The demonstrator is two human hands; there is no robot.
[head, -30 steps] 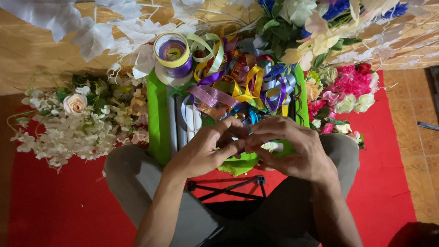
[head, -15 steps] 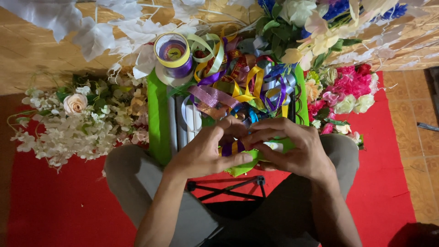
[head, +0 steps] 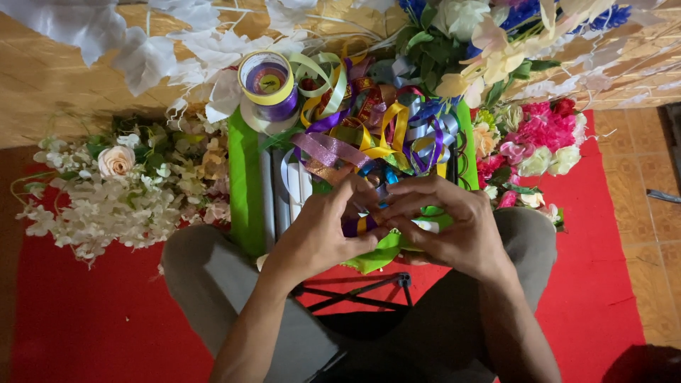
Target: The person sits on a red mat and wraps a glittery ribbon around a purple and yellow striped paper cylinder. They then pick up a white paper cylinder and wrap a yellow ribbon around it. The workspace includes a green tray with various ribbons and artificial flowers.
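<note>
Both hands meet over the middle of the lap, fingers curled inward and pressed toward each other. The left hand (head: pixel 323 237) and right hand (head: pixel 454 230) together pinch a short purple and yellow ribbon piece (head: pixel 358 225), which shows between the left thumb and the right fingertips. Holding it from both sides looks like a way to keep the strip taut and folded while the fingers work it, though the exact fold is hidden by the knuckles.

Under the hands lies a bright green sheet (head: pixel 245 188), spread across the knees as a working surface, so loose pieces stay within reach. On it, just beyond the fingers, sits a tangle of ribbons (head: pixel 369 131) in purple, yellow, blue, silver and pale green, touching one another in a heap. A ribbon spool (head: pixel 268 85) with a yellow rim and purple core stands at the far left edge of the heap, upright enough to show its open centre.

White flowers (head: pixel 120 198) lie to the left on the red mat (head: pixel 85 319), pink flowers (head: pixel 543 138) to the right, both set aside from the lap. A black folding frame (head: pixel 355 291) shows between the knees.
</note>
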